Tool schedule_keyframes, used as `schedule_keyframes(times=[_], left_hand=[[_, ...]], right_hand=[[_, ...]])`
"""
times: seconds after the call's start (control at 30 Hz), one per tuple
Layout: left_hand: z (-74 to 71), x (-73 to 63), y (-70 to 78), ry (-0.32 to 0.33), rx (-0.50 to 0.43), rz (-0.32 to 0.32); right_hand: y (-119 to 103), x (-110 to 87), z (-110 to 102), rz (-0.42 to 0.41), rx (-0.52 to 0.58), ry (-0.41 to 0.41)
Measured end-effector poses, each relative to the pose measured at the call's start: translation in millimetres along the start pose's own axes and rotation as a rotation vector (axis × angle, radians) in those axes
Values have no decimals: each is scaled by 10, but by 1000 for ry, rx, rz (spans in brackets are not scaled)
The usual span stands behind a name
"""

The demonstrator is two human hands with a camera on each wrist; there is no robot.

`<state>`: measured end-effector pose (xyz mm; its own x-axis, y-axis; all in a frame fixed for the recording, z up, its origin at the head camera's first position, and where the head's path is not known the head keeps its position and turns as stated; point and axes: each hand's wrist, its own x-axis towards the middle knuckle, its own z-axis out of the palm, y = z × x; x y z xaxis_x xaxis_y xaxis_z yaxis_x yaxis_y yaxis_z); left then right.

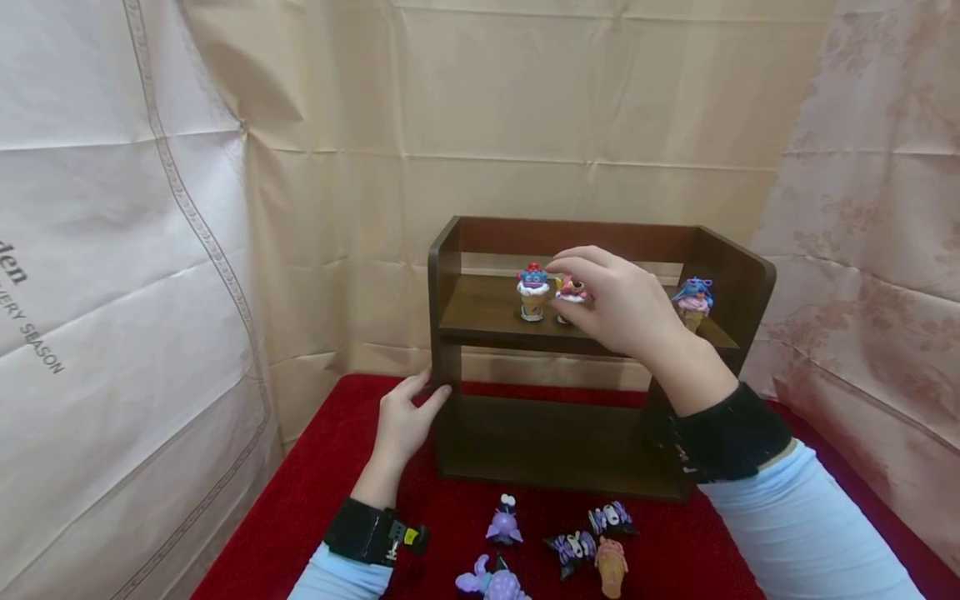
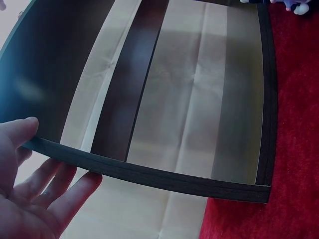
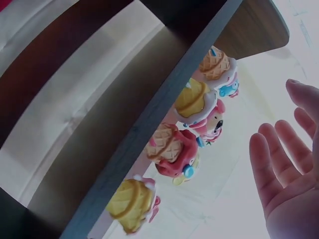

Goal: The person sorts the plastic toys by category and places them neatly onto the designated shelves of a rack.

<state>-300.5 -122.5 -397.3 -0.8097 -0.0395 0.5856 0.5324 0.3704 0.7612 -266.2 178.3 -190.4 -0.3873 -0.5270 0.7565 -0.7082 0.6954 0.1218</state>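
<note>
My left hand point(image 1: 405, 414) grips the side panel of a dark brown two-tier shelf point(image 1: 558, 446), thumb on the inner side and fingers outside. My right hand point(image 1: 618, 302) is at the upper board, fingers spread and bent slightly, with nothing between them in the right wrist view. Closest to it in the head view is a pink figurine point(image 1: 572, 290), partly covered by the thumb. Left of that stands a blue-headed ice-cream-cone figurine point(image 1: 532, 292). A red figurine with a waffle cone point(image 3: 174, 152) shows in the right wrist view; the hand hides it from the head camera.
A blue figurine with glasses point(image 1: 693, 302) stands at the upper board's right end. On the red cloth point(image 1: 315, 475) before the shelf lie several purple figurines point(image 1: 504, 521) and a pink-topped cone figurine point(image 1: 611, 567). Beige fabric point(image 1: 525, 108) hangs behind.
</note>
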Motion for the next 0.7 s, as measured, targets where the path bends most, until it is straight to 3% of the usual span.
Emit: schedule_keyframes(times=[0.17, 0.3, 0.7], left_hand=[[2, 1, -6, 0, 12, 10], [2, 1, -3, 8, 13, 8], [8, 1, 5, 7, 23, 2]], right_hand=[[2, -179, -28, -10, 44, 42], [-11, -315, -30, -5, 64, 26], [-63, -818, -34, 167, 107, -241]])
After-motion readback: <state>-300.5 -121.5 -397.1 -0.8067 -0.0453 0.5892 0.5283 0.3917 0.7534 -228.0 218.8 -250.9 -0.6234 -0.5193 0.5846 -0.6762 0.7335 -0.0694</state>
